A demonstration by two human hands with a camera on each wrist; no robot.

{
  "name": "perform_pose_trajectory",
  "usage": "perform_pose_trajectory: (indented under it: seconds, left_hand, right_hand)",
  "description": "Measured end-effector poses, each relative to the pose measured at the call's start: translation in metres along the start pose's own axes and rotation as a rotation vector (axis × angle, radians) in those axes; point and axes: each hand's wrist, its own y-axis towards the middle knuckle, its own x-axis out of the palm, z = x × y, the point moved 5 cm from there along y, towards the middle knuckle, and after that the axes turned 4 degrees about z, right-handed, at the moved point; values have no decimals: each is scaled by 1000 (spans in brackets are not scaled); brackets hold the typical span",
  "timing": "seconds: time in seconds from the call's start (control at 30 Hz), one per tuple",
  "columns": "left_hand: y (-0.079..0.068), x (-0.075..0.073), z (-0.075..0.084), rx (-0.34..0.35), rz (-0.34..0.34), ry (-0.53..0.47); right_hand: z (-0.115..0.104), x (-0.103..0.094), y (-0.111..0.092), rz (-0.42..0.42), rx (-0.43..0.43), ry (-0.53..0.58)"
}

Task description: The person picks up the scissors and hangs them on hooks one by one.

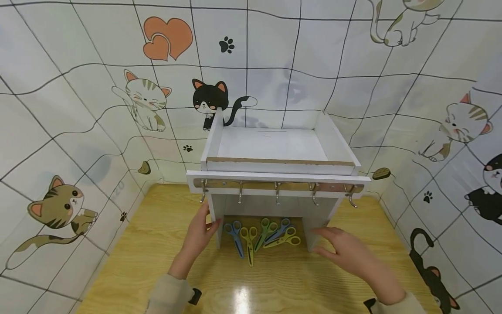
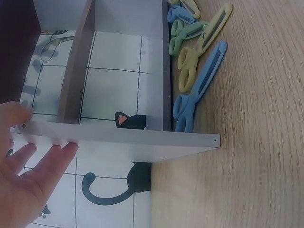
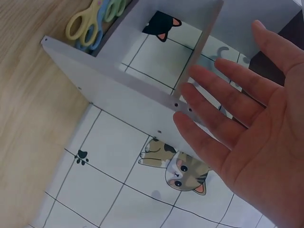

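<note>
A white shelf unit with an open tray top and a row of metal hooks along its front stands on the table. My left hand grips the left side panel, thumb over its front edge and fingers on the outer face. Beside the right side panel, my right hand is held with straight, spread fingers and nothing in it. Several plastic scissors lie beneath the unit: a blue pair, a yellow pair and a green pair among them.
The wood-grain table extends out on both sides of the unit. Behind and beside it hangs a white gridded sheet printed with cartoon cats. In the wrist views a crosswise board spans the unit between the side panels.
</note>
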Motion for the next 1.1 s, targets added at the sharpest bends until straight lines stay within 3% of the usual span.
perform_pose_trajectory:
  seconds: [0.33, 0.57, 1.1]
  left_hand:
    - [0, 1, 1, 17, 18, 30]
    - [-1, 2, 0, 5, 20, 25]
    - [-3, 2, -1, -25, 28, 9]
  right_hand:
    - [-5, 25, 6, -29, 20, 89]
    - [-11, 44, 16, -37, -37, 130]
    - [-22, 77, 36, -72, -71, 251]
